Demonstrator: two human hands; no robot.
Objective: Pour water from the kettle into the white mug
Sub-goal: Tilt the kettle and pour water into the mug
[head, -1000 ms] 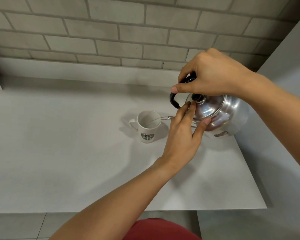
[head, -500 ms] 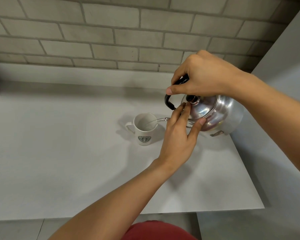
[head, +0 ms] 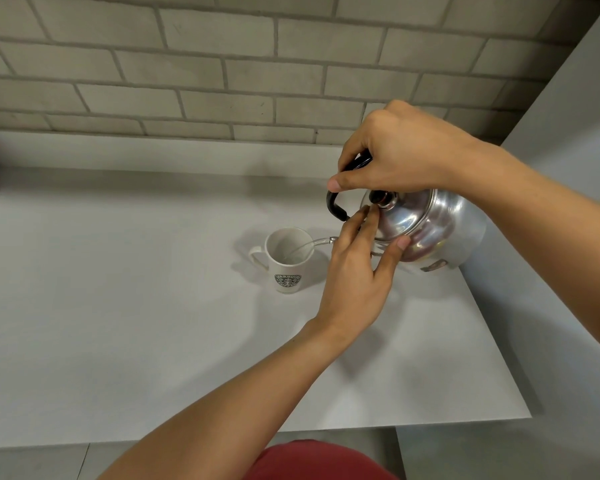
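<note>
Now, kettle: shiny metal, lifted off the counter and tipped left toward the white mug; a thin stream of water arcs from its spout into the mug
Right hand: closed around the kettle's black handle from above; thumb pointing left
Left hand: fingers spread, not gripping; fingertips pressed on the lid just below the black knob, thumb on the kettle's side
White mug: upright on the grey counter, just left of the left hand; handle turned left; green round logo facing the camera
Behind: grey brick wall
</note>
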